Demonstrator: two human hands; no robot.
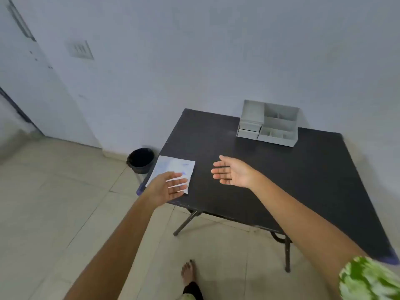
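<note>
A white sheet of paper [173, 167] with faint blue marks lies flat at the near left corner of the black table [270, 180]. My left hand [171, 186] hovers over the sheet's near edge, palm turned inward, fingers straight and spread, holding nothing. My right hand [232, 172] is stretched out over the middle of the table, palm facing left, fingers straight, also empty. A grey desk organiser [268, 125] with small drawers and open compartments stands at the table's far side against the wall.
A black waste bin [141, 160] stands on the tiled floor just left of the table, by the wall. A folding metal leg [186, 221] shows under the table's near edge. My bare foot [189, 272] is on the floor below. A door is at the far left.
</note>
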